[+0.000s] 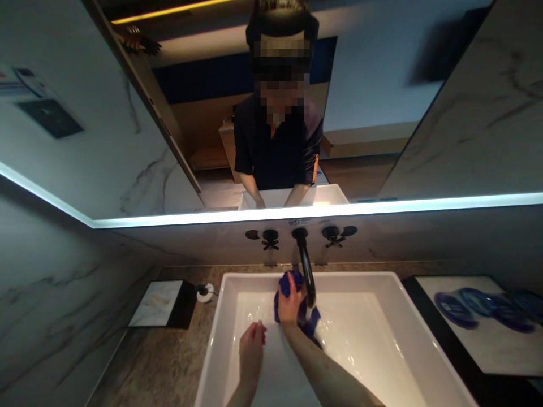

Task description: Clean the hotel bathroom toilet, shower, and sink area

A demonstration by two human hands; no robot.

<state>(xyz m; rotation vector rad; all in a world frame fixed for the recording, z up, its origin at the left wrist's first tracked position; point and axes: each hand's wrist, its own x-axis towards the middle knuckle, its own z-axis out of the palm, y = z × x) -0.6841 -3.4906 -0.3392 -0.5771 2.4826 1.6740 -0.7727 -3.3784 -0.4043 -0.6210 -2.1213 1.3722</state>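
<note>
My right hand [290, 306] grips a wet-looking blue-purple cloth [311, 323] beneath the black faucet [305, 260], at the back of the white sink [224, 316]. The cloth is bunched up, partly hidden by my fingers, and one end hangs down to the right. Water runs from the spout by the cloth. My left hand [251, 346] is held over the left part of the sink, apart from the cloth. Its fingers are curled in together, and nothing shows in them.
Black cross-shaped tap handles flank the faucet, one on the left [270, 239] and one on the right [334, 236]. A marble-topped box [156, 303] and a small white round item [205, 292] stand left. Blue packages [456, 310] lie on a tray [475, 350] right. A mirror [365, 130] hangs above.
</note>
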